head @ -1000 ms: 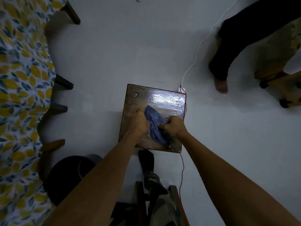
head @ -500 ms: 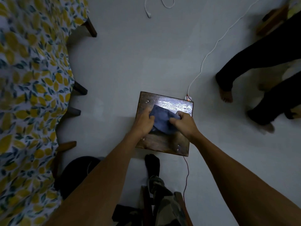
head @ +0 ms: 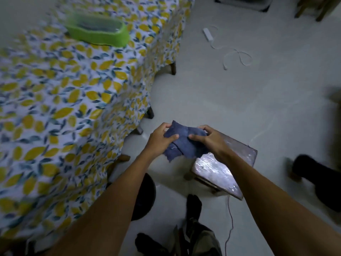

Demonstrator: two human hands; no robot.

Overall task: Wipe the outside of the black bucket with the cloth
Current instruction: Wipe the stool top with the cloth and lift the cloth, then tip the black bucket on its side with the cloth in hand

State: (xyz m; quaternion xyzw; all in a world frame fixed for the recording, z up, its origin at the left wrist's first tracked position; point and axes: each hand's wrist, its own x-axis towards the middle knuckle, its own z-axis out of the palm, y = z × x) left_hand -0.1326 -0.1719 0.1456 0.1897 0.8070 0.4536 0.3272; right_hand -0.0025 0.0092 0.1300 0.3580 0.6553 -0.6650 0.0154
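**Blue cloth held over the floor**

Blue, crumpled cloth [head: 181,143] hangs between left hand [head: 158,138] and right hand [head: 210,139], both pinching it. Black bucket [head: 144,196] sits on the floor by the tablecloth's [head: 55,108] edge, mostly hidden under the left forearm.

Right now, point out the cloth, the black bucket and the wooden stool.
cloth [head: 184,143], head view, middle of the blue fabric between the hands.
black bucket [head: 145,196], head view, dark side showing beside the left forearm.
wooden stool [head: 214,169], head view, shiny top.

Left of the hands stands a table under a lemon-print tablecloth [head: 55,111], bearing a green tray [head: 99,35] (blurred); a wooden stool [head: 219,169] sits below, right.
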